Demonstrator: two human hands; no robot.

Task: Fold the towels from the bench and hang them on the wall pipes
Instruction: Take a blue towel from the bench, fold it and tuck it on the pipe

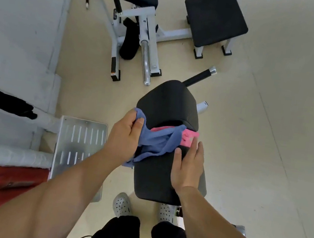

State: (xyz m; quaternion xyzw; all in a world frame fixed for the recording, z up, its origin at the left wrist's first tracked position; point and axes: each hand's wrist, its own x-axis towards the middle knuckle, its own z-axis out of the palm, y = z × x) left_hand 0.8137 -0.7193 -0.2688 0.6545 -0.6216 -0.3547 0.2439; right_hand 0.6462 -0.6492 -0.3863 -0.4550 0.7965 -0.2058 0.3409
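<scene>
- Pale beige floor (261,133) filled the room, seen from above, with a white wall (15,18) along the left side.
- At centre stood a black padded worktop (155,181), made of two cushions (one nearer the person, one farther) with a gap between them.
- A blue towel (157,141) lay crumpled across that gap, one end trailing off the near cushion's left edge.
- A pink towel (187,138) sat bunched just behind the blue one, partly under it, at the gap's right side.
- The left hand (124,136) pinched an upper corner of the blue towel, thumb and fingers curled round the cloth and holding it raised off the cushion.
- The right hand (187,167) was spread flat over the near cushion with its fingers straight; its thumb met the blue towel's edge and its fingertips reached the pink towel.
- White perforated shoes (122,204) and black trousers showed below the worktop.
- A slotted metal plate (80,144) lay to the left, beside a white wrapped pipe (5,155) and two red cylinders (8,180).
- Farther off stood a white-framed exercise machine (133,24) and a black padded stool (215,16).
</scene>
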